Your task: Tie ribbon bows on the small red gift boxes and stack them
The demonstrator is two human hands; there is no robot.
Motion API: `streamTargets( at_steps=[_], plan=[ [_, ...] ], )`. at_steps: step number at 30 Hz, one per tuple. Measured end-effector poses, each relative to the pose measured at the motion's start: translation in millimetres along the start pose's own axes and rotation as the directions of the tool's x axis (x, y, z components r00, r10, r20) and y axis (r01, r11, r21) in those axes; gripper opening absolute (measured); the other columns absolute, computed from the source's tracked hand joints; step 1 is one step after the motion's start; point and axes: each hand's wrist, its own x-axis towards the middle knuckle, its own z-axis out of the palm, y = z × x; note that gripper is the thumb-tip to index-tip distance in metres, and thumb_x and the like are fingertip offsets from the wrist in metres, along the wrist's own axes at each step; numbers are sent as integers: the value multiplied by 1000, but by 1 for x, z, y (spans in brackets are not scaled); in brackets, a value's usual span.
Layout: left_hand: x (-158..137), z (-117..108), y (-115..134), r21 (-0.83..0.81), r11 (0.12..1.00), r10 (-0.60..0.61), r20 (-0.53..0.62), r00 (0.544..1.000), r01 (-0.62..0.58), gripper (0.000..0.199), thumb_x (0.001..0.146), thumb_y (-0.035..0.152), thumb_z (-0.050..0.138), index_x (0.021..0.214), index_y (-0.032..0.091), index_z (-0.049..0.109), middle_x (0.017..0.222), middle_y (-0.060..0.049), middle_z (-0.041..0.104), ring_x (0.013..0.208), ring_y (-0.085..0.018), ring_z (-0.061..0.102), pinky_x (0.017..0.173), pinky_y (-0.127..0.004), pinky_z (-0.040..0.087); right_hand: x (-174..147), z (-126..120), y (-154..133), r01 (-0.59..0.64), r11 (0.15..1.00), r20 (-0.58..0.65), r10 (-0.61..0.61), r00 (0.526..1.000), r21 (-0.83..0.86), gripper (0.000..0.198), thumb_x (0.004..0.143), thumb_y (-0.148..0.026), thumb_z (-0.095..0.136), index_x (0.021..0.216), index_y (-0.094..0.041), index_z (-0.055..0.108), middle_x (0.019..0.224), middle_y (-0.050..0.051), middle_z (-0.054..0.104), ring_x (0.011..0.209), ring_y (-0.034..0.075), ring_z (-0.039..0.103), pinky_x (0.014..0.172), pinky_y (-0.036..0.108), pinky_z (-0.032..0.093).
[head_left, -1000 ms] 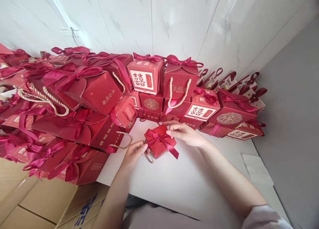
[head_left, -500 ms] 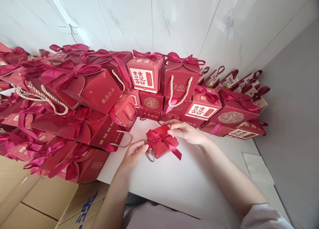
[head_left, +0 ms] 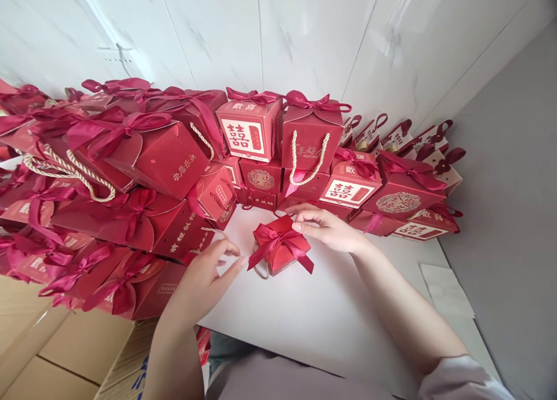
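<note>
A small red gift box (head_left: 285,242) with a crimson ribbon bow (head_left: 282,241) stands on the white table (head_left: 348,307) in front of me. The ribbon's tails hang over its near side, and a cream rope handle (head_left: 262,269) loops down at its left. My right hand (head_left: 319,229) grips the far right edge of this box between thumb and fingers; part of the grip is hidden. To the left, my left hand (head_left: 211,278) is off the box, its thumb and fingers apart and nothing in them. Stacked boxes lie just behind that hand.
Red gift boxes with bows are piled high on the left (head_left: 161,162) and in a row along the back (head_left: 311,133). More small boxes with ribbon loops (head_left: 400,138) stand behind at right. Cardboard cartons (head_left: 69,353) are at lower left. A pale sheet (head_left: 446,290) lies at the table's right edge.
My left hand has let go of the ribbon's left tail and moved left and toward me, its fingers opening. My right hand stays at the box.
</note>
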Motion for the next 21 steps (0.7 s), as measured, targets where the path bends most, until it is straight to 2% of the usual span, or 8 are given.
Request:
streamTargets(
  at_steps=[1,3,5,7,11,21],
  plan=[
    [2,0,7,15,999,45,-86,995,-44,22,88,44,57,93,24,63,105,-3,66,97,-21,63,84,-32,50,0,0,0,7,1000,1,-7,1000,-12,28,92,-48,57,95,-24,71,136,5,56,125,25,51,104,42,40],
    [11,4,22,51,983,183,-171,968,-177,18,90,39,55,96,25,64,113,-4,62,106,-21,60,91,-34,49,0,1,0,19,999,5,-19,1000,-27,28,91,-48,57,92,-23,70,135,6,57,126,25,51,104,41,40],
    [25,12,32,98,942,333,-154,930,-321,14,90,33,56,96,25,66,119,-4,59,117,-22,55,102,-37,43,-1,1,0,27,999,10,-27,1000,-29,26,91,-47,58,90,-23,69,135,6,56,127,25,51,106,41,40],
    [39,22,35,107,914,402,-99,910,-392,10,87,28,59,94,25,66,124,-4,56,123,-23,51,106,-39,40,-1,1,0,31,999,7,-31,1000,-26,24,91,-45,59,90,-23,68,136,6,55,127,24,51,107,42,39],
    [56,36,30,67,911,410,-37,911,-407,6,86,23,58,86,23,65,128,-4,53,126,-23,49,103,-39,43,-3,0,-2,34,998,-13,-35,999,-44,22,90,-44,60,89,-23,67,134,6,56,127,24,51,109,43,37],
    [60,45,28,45,891,455,-69,888,-453,5,82,18,59,80,22,61,128,-2,55,126,-21,49,107,-37,40,-1,1,-1,37,995,12,-36,999,-90,28,91,-46,58,80,-21,61,132,7,57,126,24,50,106,40,37]
  ],
)
